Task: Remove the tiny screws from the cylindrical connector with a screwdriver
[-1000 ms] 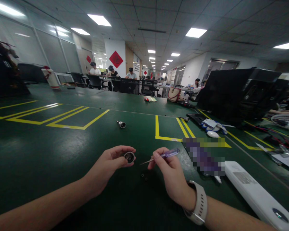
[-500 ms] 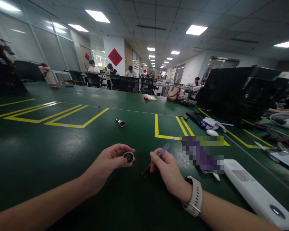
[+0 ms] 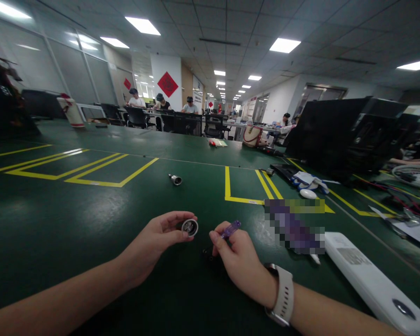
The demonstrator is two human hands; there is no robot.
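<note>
My left hand [image 3: 161, 235] is closed on a round metal cup-shaped part [image 3: 189, 227], its open end turned towards me and showing parts inside. In my right hand [image 3: 238, 252], fingers pinch a screwdriver [image 3: 231, 228] by its clear purple handle; the shaft is hard to see against the dark table. Tiny dark pieces, perhaps screws, lie just left of my right fingertips [image 3: 207, 254], too small to name surely. Beyond both hands, a shiny metal part with a narrow stem [image 3: 175, 179] lies on the green table [image 3: 126, 219].
On the right are a long white device [image 3: 367, 275], a blurred purple packet [image 3: 294, 228], a white oval object [image 3: 308, 193] and a glove [image 3: 310, 181]. A black computer case [image 3: 339, 135] stands behind. Yellow tape marks the tabletop. People sit at desks further back.
My right hand has dropped slightly and moved a little left, tilting the screwdriver handle flatter. The metal cup in my left hand has shifted slightly right, its opening facing me more.
</note>
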